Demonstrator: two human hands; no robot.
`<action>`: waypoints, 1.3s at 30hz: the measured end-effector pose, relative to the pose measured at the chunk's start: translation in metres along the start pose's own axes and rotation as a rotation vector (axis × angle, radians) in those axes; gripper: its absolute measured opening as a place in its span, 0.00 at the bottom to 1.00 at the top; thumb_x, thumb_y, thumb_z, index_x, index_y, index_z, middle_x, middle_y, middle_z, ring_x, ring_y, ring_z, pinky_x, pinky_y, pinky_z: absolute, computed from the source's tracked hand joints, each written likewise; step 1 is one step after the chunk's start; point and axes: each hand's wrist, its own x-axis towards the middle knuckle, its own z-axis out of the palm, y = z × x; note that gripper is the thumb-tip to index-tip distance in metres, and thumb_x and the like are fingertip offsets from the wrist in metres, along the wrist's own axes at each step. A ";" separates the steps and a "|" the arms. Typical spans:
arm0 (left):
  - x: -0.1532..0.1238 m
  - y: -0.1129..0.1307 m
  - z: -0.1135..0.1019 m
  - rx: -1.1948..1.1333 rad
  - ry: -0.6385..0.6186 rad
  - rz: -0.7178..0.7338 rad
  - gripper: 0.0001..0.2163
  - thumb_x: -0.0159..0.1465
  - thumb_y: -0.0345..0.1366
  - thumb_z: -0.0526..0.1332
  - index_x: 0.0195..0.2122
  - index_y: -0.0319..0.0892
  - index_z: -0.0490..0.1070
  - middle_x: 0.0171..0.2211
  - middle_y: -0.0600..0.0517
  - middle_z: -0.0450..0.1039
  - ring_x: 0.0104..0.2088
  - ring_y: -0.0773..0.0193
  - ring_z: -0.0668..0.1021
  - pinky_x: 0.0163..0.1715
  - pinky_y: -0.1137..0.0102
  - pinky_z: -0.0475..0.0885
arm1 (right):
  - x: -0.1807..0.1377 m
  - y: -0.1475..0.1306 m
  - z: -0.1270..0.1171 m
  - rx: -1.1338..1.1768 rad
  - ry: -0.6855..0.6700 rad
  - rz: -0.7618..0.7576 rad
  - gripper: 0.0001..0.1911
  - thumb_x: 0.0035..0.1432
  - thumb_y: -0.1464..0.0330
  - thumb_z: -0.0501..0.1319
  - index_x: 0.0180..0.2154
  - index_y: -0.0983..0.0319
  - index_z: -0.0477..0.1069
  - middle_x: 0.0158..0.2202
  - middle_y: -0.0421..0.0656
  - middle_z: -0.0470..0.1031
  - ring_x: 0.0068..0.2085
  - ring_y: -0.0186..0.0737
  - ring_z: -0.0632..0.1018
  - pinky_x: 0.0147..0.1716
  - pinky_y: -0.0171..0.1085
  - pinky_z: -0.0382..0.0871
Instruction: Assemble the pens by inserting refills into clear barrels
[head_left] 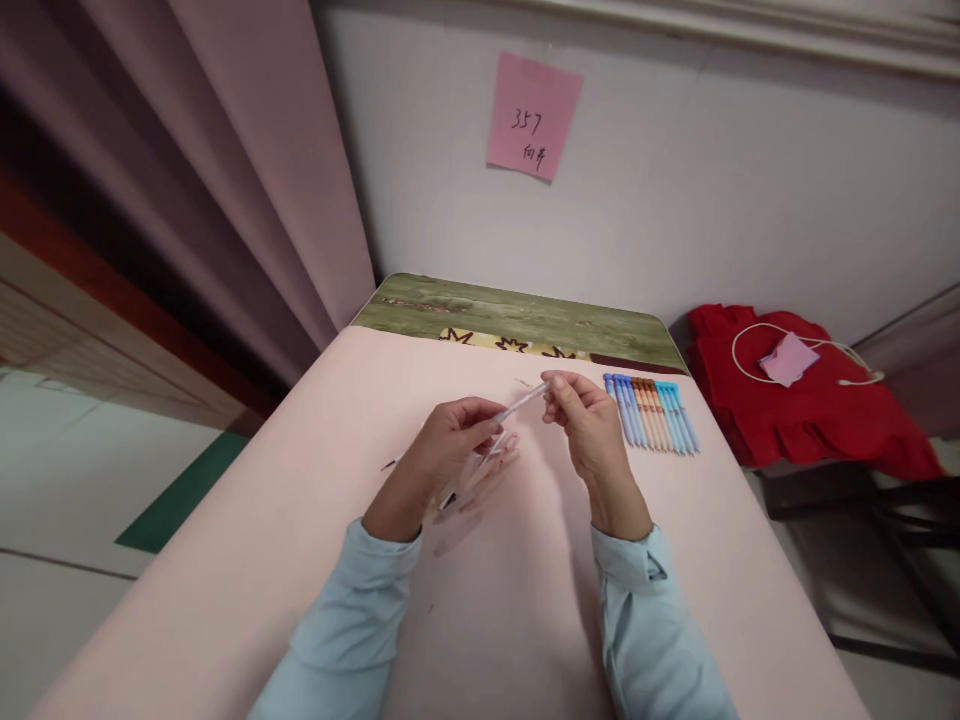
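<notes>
Both my hands are raised a little above a pale pink table. My left hand is closed in a pinch on the lower end of a thin clear pen part. My right hand pinches its upper end. Under my left hand lie several pale pen pieces on the table. A row of several blue and orange pens lies flat just right of my right hand.
A green patterned cloth covers the table's far end against a white wall with a pink note. At the right, a chair holds a red cloth, a white cable and a pink paper. Curtains hang on the left.
</notes>
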 end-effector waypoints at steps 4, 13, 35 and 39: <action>0.000 -0.003 0.007 -0.067 -0.076 -0.009 0.13 0.56 0.40 0.69 0.39 0.39 0.78 0.31 0.50 0.76 0.28 0.67 0.74 0.31 0.71 0.69 | -0.001 -0.001 0.000 0.070 -0.052 0.040 0.17 0.53 0.55 0.70 0.37 0.61 0.79 0.27 0.38 0.72 0.26 0.29 0.68 0.26 0.31 0.67; -0.003 -0.003 0.020 -0.254 -0.226 -0.083 0.14 0.57 0.42 0.69 0.40 0.39 0.77 0.33 0.47 0.78 0.28 0.66 0.76 0.32 0.68 0.73 | -0.002 -0.007 -0.003 0.087 -0.174 0.110 0.15 0.52 0.56 0.70 0.36 0.59 0.78 0.32 0.40 0.76 0.28 0.32 0.73 0.30 0.34 0.70; -0.001 -0.007 0.026 -0.266 -0.189 -0.061 0.13 0.54 0.39 0.72 0.37 0.39 0.76 0.34 0.48 0.77 0.35 0.62 0.79 0.40 0.65 0.72 | -0.004 -0.013 -0.003 -0.061 -0.235 0.086 0.16 0.46 0.59 0.74 0.29 0.60 0.73 0.25 0.36 0.72 0.26 0.32 0.71 0.27 0.32 0.65; -0.002 -0.005 0.027 -0.275 -0.199 -0.080 0.14 0.55 0.40 0.71 0.38 0.39 0.75 0.34 0.47 0.77 0.32 0.62 0.79 0.37 0.64 0.74 | -0.004 -0.012 -0.002 -0.075 -0.252 0.093 0.16 0.49 0.56 0.71 0.30 0.60 0.72 0.26 0.38 0.73 0.28 0.33 0.72 0.29 0.33 0.67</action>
